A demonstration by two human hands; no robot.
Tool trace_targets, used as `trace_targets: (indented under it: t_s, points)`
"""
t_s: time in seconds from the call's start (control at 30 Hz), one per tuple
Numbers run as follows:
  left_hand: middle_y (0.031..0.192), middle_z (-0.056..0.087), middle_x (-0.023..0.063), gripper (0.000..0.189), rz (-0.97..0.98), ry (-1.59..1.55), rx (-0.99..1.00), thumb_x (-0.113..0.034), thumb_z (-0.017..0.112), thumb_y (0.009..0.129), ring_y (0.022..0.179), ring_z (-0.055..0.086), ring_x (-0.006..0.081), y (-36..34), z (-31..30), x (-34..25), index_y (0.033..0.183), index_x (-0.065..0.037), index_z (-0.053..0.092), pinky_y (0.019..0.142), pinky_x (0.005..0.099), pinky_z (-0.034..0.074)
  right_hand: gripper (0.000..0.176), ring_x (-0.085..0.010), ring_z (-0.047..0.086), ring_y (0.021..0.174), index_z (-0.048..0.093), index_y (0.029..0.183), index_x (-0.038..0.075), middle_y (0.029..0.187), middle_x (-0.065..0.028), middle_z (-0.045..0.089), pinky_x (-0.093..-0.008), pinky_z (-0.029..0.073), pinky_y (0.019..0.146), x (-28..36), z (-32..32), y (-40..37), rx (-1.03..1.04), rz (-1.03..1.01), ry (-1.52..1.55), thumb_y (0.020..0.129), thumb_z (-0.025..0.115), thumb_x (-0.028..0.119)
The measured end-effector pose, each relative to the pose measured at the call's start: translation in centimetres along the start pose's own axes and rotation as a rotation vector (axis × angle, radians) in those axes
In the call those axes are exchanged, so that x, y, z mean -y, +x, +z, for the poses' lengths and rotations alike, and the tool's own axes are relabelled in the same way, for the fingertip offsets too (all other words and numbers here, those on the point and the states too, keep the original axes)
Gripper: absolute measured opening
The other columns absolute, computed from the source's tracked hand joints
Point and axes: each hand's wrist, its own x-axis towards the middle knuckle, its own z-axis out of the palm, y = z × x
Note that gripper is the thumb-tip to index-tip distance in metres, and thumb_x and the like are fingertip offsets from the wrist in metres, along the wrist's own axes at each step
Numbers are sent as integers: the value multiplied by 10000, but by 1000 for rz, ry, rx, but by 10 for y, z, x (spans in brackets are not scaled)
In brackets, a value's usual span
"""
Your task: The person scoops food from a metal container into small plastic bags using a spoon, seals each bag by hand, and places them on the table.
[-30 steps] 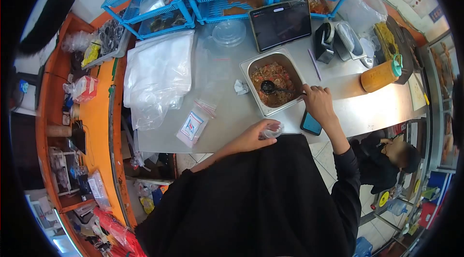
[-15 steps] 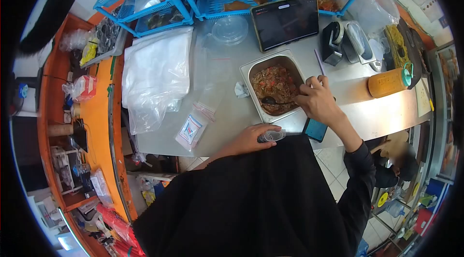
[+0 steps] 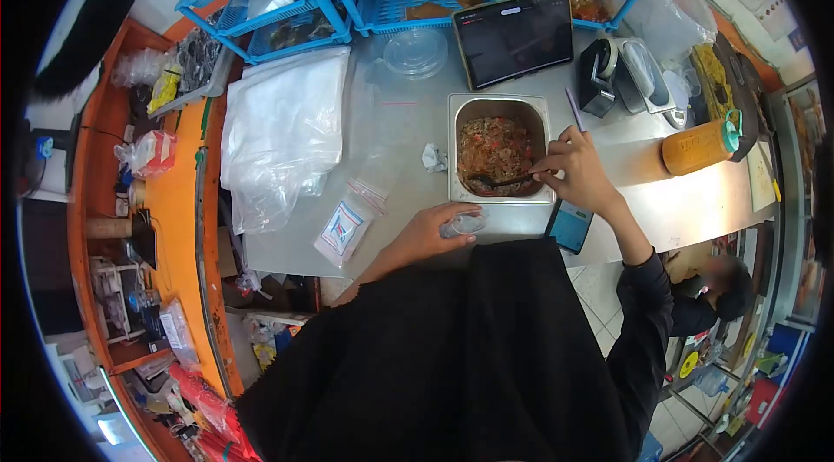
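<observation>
The pan (image 3: 453, 149) sits squarer to me than a second ago. My right hand (image 3: 580, 173) pinches the ladle (image 3: 497, 181) with its fingers, handle crosswise, bowl pointing left. My left hand (image 3: 426, 234) curls its fingers round the clear cup (image 3: 465, 223), just beside the pan's near rim.

The person wears a loose black garment (image 3: 452, 358) that fills the near part of the view. A long black sleeve (image 3: 643, 314) covers the right arm to the wrist. The right hand (image 3: 580, 177), left hand (image 3: 430, 234) and left forearm (image 3: 382, 266) are bare.
</observation>
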Motion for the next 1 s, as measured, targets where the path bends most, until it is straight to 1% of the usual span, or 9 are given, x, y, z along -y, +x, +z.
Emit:
trace_targets:
  t_s: [0.13,0.2,0.33,0.4,0.43,0.5,0.6,0.77,1.0]
  points:
    - [1064,553,25,413,-12,26,12,-231,636,722,921,527,169,0,-2,1,1101,-119,515,743,290,427,95,-189,445,719,667,713,126,619,-17,566,-298,348,696,-26,12,-11,-83,172,143,638,666,184]
    - [1058,554,25,415,-1,22,7,-237,636,722,921,527,168,0,-1,0,1101,-120,515,737,286,425,100,-195,446,679,667,709,110,609,-36,578,-301,369,656,-32,16,-18,-7,493,351,648,674,189]
    - [1048,555,34,413,-10,21,21,-241,636,723,927,527,169,-2,-3,-2,1100,-121,517,742,285,422,93,-198,443,668,664,711,100,608,-40,578,-301,374,624,-27,13,-30,-93,553,281,657,674,175]
    - [1043,556,38,413,-6,5,24,-231,637,724,933,527,167,-2,-3,-1,1102,-117,516,746,282,421,97,-198,437,673,661,705,106,596,-25,553,-297,357,625,-21,7,-33,-229,350,151,644,680,179]
    - [1037,557,41,412,-6,-11,22,-221,638,725,938,526,166,-2,-3,0,1103,-112,515,750,279,420,97,-198,437,673,661,705,106,596,-25,553,-297,357,625,-15,4,-34,-233,354,147,644,680,179]
    - [1032,559,42,411,21,-17,16,-208,639,726,942,526,162,0,-2,4,1104,-106,514,752,274,419,84,-189,431,682,653,704,128,605,2,512,-299,334,631,0,1,-34,-266,100,-53,638,673,175]
    - [1025,561,40,409,46,-36,12,-189,639,728,942,524,153,1,-2,7,1106,-97,512,753,265,417,86,-178,424,693,644,717,148,632,23,477,-297,315,642,22,5,-32,-351,-42,-248,634,662,162]
    - [1058,549,70,415,29,-59,38,-224,641,731,937,539,194,1,-5,2,1101,-95,507,774,302,433,117,-171,421,701,639,743,148,669,30,478,-296,310,641,34,12,-29,-416,-76,-355,628,656,144]
    - [1049,557,51,426,24,-86,72,-217,637,738,955,530,182,2,-7,6,1120,-94,493,785,291,421,107,-159,425,718,632,737,129,677,29,478,-291,314,643,54,0,-29,-308,-139,-322,630,629,130]
